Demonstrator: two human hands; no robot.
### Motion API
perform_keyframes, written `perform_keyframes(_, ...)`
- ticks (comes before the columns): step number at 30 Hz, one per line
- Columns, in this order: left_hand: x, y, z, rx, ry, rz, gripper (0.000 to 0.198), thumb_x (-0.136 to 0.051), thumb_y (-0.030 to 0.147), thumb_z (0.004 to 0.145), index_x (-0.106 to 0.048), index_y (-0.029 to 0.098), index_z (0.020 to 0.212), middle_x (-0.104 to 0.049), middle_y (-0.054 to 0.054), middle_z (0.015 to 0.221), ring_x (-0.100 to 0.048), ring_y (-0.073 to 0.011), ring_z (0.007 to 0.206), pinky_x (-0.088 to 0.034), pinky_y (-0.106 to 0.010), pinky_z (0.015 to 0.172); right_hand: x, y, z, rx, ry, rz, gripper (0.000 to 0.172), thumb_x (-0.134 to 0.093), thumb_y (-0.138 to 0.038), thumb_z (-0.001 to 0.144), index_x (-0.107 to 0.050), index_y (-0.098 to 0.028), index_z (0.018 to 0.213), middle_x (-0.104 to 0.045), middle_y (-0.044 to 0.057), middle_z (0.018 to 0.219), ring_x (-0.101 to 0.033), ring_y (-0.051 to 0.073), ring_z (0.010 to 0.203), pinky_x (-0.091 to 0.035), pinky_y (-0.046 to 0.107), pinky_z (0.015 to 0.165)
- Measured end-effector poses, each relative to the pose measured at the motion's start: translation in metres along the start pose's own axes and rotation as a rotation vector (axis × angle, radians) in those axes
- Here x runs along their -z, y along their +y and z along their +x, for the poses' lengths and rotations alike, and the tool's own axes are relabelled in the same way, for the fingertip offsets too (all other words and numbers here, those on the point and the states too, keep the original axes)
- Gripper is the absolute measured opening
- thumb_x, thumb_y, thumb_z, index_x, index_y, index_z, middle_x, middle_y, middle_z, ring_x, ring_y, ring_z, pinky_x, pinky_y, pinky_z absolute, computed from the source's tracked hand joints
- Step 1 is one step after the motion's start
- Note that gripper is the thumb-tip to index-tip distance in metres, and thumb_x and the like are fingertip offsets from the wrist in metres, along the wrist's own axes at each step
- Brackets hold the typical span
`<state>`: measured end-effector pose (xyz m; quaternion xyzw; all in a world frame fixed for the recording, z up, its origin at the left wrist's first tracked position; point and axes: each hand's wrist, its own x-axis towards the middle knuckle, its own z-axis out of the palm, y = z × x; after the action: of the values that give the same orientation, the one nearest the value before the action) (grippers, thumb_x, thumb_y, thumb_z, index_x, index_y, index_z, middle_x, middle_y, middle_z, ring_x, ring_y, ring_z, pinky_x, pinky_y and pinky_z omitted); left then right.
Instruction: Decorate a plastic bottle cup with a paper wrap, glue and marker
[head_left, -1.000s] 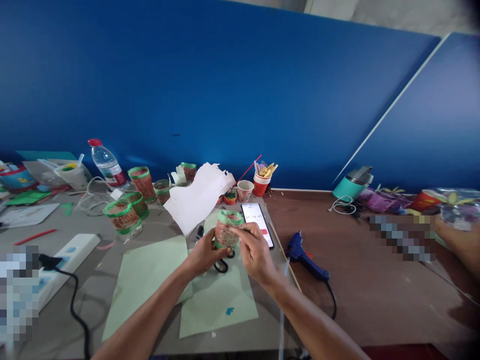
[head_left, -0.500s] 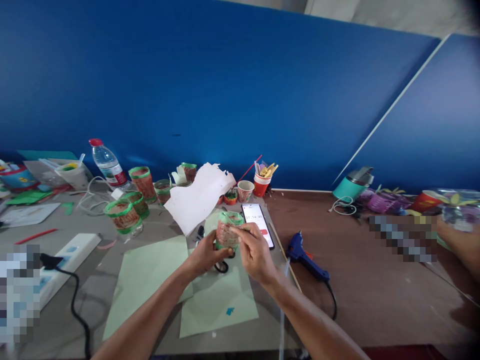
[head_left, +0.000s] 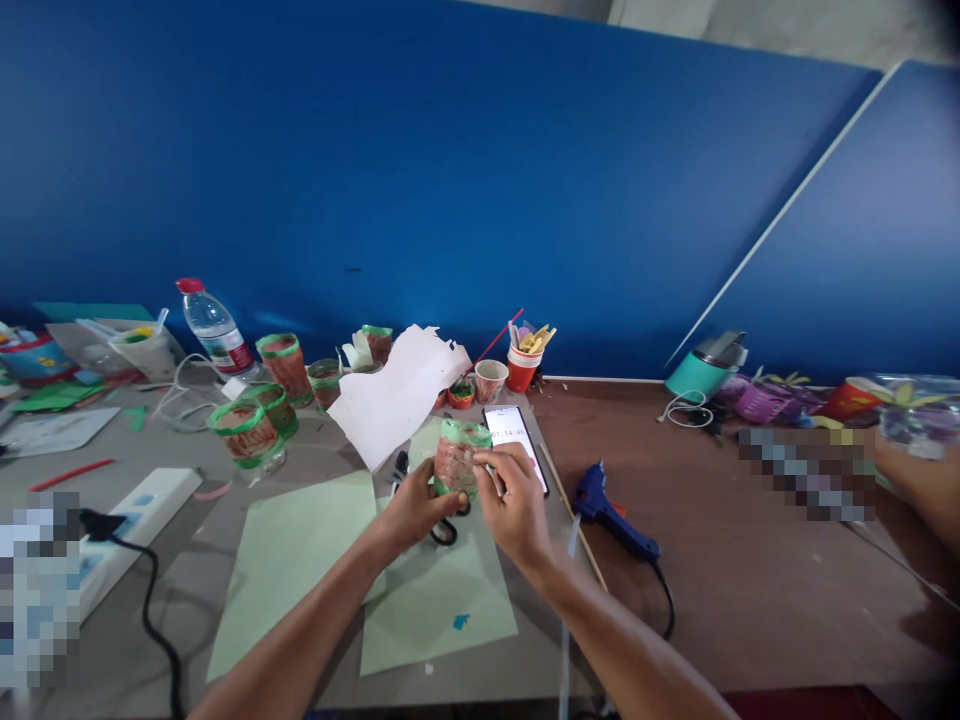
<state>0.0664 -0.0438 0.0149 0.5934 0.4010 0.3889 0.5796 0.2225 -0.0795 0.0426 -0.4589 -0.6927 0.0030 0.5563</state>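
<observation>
The left hand (head_left: 414, 512) is cupping the small red-patterned cup with a green taped rim (head_left: 459, 455) above pale green paper sheets (head_left: 435, 610). The right hand (head_left: 517, 512) is pinching its side, fingers curled. Behind, a black smartphone (head_left: 516, 428) is showing 01:14:46.

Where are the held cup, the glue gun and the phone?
cup (head_left: 456, 460): head view, on its reddish side wall below the green rim.
glue gun (head_left: 598, 497): head view, on the blue body.
phone (head_left: 511, 424): head view, on the lit screen.
</observation>
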Motion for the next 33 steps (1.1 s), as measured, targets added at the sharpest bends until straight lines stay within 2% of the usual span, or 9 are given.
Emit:
perform_keyframes(7, 0.000, 0.000, -0.001, 0.021, 0.013, 0.119, 0.050, -0.072, 0.034, 0.066, -0.053, 0.015, 0.108, -0.069, -0.007, 0.093, -0.065, -0.0218, 0.082, -0.050, -0.029, 0.068, 0.000, -0.002, 0.002, 0.049, -0.035, -0.229, 0.011, -0.054, -0.013, 0.085, -0.063, -0.019, 0.090, -0.063, 0.008, 0.085, -0.059, 0.022, 0.081, -0.046, 0.035, 0.072)
perform_keyframes(11, -0.002, 0.012, -0.006, 0.033, 0.097, 0.338, 0.045, -0.071, 0.028, 0.064, -0.057, 0.014, 0.105, -0.070, -0.007, 0.090, -0.064, -0.0224, 0.080, -0.047, -0.029, 0.067, 0.000, -0.002, 0.003, 0.002, -0.046, -0.234, 0.011, -0.054, -0.014, 0.085, -0.063, -0.019, 0.086, -0.063, 0.007, 0.081, -0.060, 0.022, 0.079, -0.045, 0.034, 0.071)
perform_keyframes(17, -0.004, 0.019, -0.008, 0.031, 0.175, 0.472, 0.045, -0.071, 0.028, 0.062, -0.058, 0.015, 0.104, -0.070, -0.004, 0.084, -0.063, -0.0205, 0.073, -0.045, -0.027, 0.063, -0.005, 0.003, 0.001, -0.096, -0.051, -0.201, 0.009, -0.055, -0.014, 0.082, -0.062, -0.019, 0.083, -0.062, 0.006, 0.081, -0.058, 0.021, 0.075, -0.047, 0.032, 0.069)
perform_keyframes(33, -0.004, 0.012, -0.007, -0.010, 0.171, 0.545, 0.039, -0.069, 0.030, 0.065, -0.058, 0.015, 0.099, -0.067, -0.006, 0.088, -0.061, -0.0209, 0.075, -0.044, -0.028, 0.065, -0.005, 0.000, 0.003, -0.107, -0.107, -0.285, 0.011, -0.054, -0.009, 0.077, -0.058, -0.018, 0.078, -0.058, 0.006, 0.078, -0.056, 0.020, 0.071, -0.044, 0.029, 0.064)
